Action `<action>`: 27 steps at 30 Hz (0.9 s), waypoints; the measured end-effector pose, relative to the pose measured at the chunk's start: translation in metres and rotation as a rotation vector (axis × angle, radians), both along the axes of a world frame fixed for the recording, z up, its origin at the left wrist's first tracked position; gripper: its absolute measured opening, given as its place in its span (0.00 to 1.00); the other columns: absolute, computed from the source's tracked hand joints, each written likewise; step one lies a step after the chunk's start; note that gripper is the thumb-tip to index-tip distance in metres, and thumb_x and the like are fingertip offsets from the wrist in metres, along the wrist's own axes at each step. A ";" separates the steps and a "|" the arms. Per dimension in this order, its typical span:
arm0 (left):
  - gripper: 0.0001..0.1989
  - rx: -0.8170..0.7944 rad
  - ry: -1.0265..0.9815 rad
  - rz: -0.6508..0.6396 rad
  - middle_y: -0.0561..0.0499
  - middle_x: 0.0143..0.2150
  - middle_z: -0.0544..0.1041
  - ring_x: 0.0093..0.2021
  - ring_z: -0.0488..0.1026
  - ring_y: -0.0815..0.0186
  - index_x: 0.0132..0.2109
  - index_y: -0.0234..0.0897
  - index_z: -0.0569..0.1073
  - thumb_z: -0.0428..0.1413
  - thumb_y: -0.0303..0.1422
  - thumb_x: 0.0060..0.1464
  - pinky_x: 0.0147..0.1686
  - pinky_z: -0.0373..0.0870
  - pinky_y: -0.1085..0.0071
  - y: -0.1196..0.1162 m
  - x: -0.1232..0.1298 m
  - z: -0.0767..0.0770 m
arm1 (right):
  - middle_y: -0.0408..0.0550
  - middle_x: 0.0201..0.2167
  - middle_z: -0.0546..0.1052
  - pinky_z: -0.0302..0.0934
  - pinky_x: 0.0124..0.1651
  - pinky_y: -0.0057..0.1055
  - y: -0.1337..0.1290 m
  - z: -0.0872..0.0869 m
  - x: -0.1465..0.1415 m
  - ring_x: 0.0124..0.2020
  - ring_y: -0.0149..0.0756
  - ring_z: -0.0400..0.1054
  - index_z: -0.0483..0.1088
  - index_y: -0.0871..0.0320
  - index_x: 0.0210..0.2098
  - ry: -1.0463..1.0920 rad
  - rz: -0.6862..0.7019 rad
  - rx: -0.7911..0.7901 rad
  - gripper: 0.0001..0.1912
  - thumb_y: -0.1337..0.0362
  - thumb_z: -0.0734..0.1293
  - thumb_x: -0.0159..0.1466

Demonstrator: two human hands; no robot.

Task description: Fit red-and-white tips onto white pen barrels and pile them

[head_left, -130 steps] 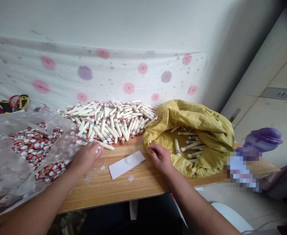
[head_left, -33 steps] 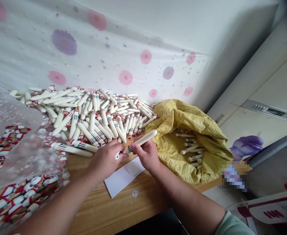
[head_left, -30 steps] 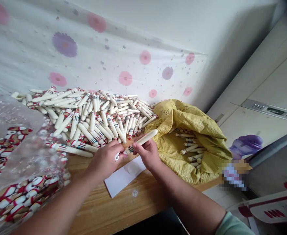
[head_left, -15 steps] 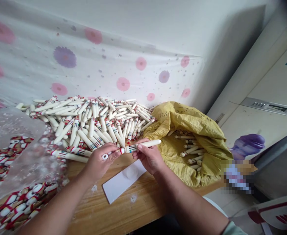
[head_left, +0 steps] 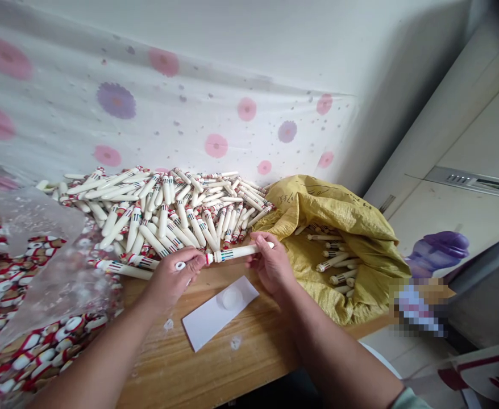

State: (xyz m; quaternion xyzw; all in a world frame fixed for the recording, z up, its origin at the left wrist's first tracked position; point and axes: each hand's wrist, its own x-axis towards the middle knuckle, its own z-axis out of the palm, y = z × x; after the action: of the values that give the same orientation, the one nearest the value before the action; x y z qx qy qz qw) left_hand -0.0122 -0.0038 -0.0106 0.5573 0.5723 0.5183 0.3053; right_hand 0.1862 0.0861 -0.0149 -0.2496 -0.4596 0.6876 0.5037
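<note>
A cream multicolour pen (head_left: 236, 254) lies nearly level between my two hands, above the wooden table. My left hand (head_left: 177, 279) is closed around a small topper at the pen's left end; a round white part (head_left: 180, 265) and some red show by its fingers, and the rest is covered. My right hand (head_left: 274, 264) pinches the rounded, plain end of the barrel. The coloured sliders face up, between the hands. Behind them spreads a big pile of similar pens (head_left: 164, 218), with red at many of their ends.
A yellow woven sack (head_left: 373, 238) holding several pens sits at the right. At the left, clear plastic bags (head_left: 57, 284) hold many red, white and brown toppers (head_left: 32, 352). On the wooden table (head_left: 232, 375) lies a white rectangular piece (head_left: 211, 321) with a round disc on it.
My right hand has slid along the barrel from near the sliders to the rounded end. The pen has levelled slightly. My left hand keeps its hold at the topper end.
</note>
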 end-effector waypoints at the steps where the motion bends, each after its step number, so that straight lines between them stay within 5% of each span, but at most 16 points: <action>1: 0.21 -0.028 -0.033 0.032 0.54 0.24 0.63 0.21 0.61 0.71 0.26 0.36 0.71 0.56 0.51 0.52 0.17 0.55 0.76 0.000 -0.001 0.000 | 0.40 0.25 0.74 0.64 0.23 0.26 0.002 0.002 0.004 0.20 0.28 0.66 0.72 0.56 0.33 -0.084 -0.055 0.128 0.18 0.52 0.75 0.51; 6: 0.23 -0.161 -0.222 0.093 0.53 0.23 0.68 0.20 0.60 0.71 0.29 0.35 0.73 0.60 0.54 0.44 0.14 0.52 0.78 0.001 -0.002 0.004 | 0.52 0.38 0.80 0.62 0.37 0.31 -0.001 0.009 0.020 0.35 0.38 0.73 0.77 0.54 0.44 -0.713 -0.012 0.934 0.16 0.54 0.70 0.60; 10: 0.24 -0.276 -0.253 0.020 0.51 0.23 0.69 0.17 0.58 0.74 0.25 0.34 0.72 0.62 0.53 0.39 0.12 0.49 0.79 -0.001 -0.001 0.008 | 0.51 0.28 0.79 0.54 0.30 0.28 -0.007 0.006 0.017 0.27 0.35 0.69 0.77 0.55 0.44 -1.004 -0.070 1.231 0.18 0.51 0.62 0.66; 18: 0.24 -0.285 -0.179 -0.065 0.52 0.21 0.67 0.15 0.58 0.74 0.23 0.33 0.72 0.61 0.53 0.41 0.11 0.52 0.78 -0.001 -0.006 0.006 | 0.48 0.21 0.74 0.45 0.26 0.29 -0.012 -0.001 0.010 0.21 0.32 0.61 0.75 0.58 0.34 -1.057 -0.109 1.349 0.20 0.52 0.59 0.68; 27: 0.22 -0.308 -0.093 -0.098 0.54 0.20 0.66 0.15 0.58 0.74 0.23 0.34 0.70 0.60 0.50 0.44 0.10 0.52 0.79 -0.001 -0.011 0.004 | 0.46 0.20 0.71 0.43 0.25 0.28 -0.017 -0.005 0.009 0.20 0.30 0.57 0.73 0.58 0.29 -1.049 -0.050 1.223 0.18 0.52 0.61 0.66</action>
State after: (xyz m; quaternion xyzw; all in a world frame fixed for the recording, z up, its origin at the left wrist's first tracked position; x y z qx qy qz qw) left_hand -0.0230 -0.0052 -0.0071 0.5065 0.6024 0.4342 0.4382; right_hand 0.1957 0.0692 -0.0195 -0.2303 -0.9256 0.0960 0.2848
